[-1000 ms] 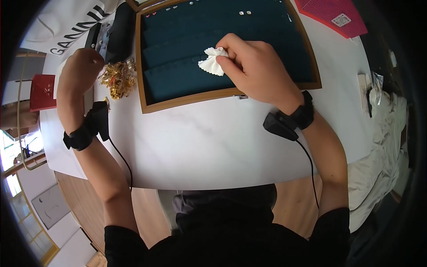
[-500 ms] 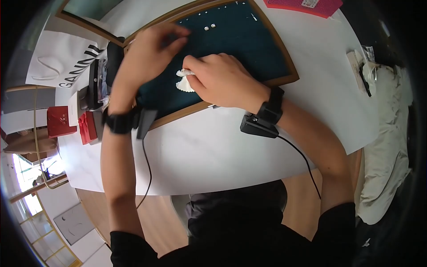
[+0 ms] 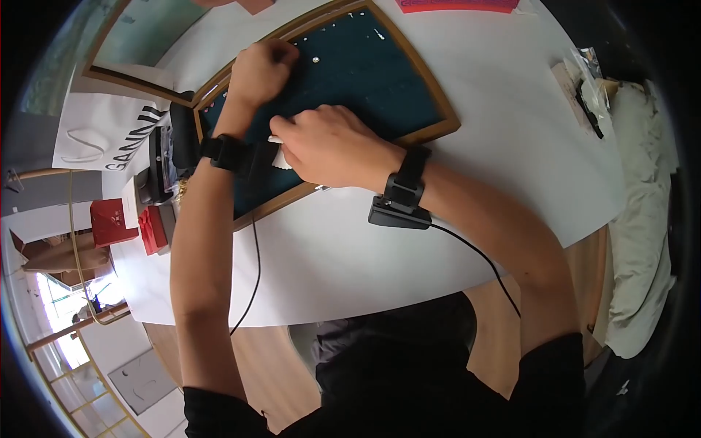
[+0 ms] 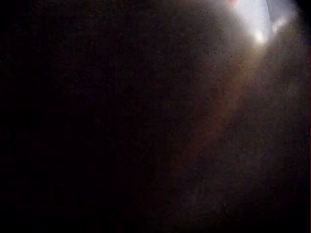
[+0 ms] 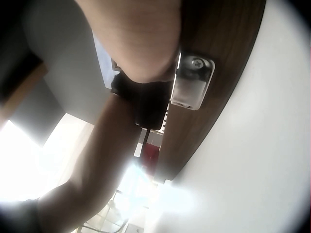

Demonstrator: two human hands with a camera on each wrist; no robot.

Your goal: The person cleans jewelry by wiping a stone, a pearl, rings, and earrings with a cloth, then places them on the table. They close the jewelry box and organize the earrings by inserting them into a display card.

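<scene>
In the head view my right hand (image 3: 332,150) grips a white scalloped-edged cloth (image 3: 280,160), mostly hidden under the fingers, over the near part of a wooden jewelry case (image 3: 438,130) lined in dark green. My left hand (image 3: 263,74) is over the far left of the lining, fingers bent; I cannot tell whether they hold anything. Just right of its fingertips lies a small shiny stud earring (image 3: 315,60). More tiny pieces line the case's far edge. The right wrist view shows the case's metal clasp (image 5: 192,80) close beside the hand. The left wrist view is almost wholly dark.
The case's glass lid (image 3: 139,86) stands open at the far left. Left of the case are a white paper bag (image 3: 95,135), a black pouch (image 3: 185,135), gold jewelry (image 3: 181,190) and red boxes (image 3: 113,221). A pink-red packet (image 3: 460,6) lies at the back.
My left hand has swung from the gold jewelry at the left to over the far part of the case. The right hand keeps the cloth. The head view has turned, shifting the case leftward.
</scene>
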